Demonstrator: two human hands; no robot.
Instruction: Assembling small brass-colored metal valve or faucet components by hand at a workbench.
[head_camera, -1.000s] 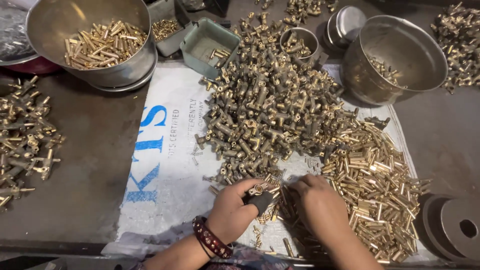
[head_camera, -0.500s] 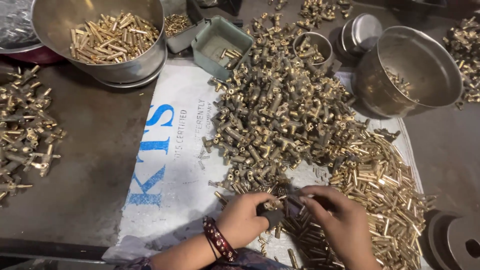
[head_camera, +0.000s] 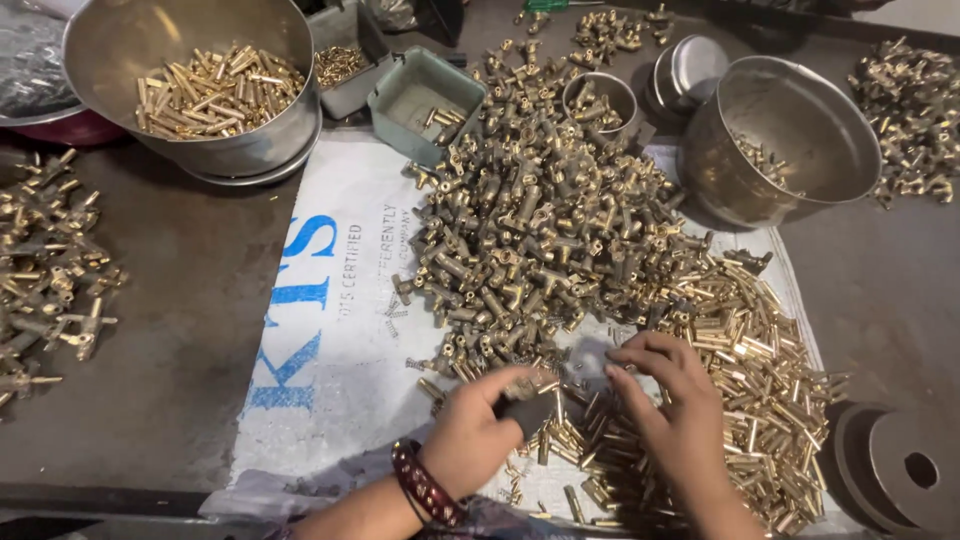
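While lower centre of the frame, gripped small dark block (head_camera: 527, 412) in left hand (head_camera: 470, 440); right hand (head_camera: 670, 400) loosely curled over short brass tubes (head_camera: 760, 400). Probably stiff, slippery; best pinched by sides.

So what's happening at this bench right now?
A person works at a heap of small brass fittings spread on a white printed sack. The left hand grips a small dark tool or part, while the right hand picks among brass pins beside it. Steel bowls at the back hold more brass pieces.
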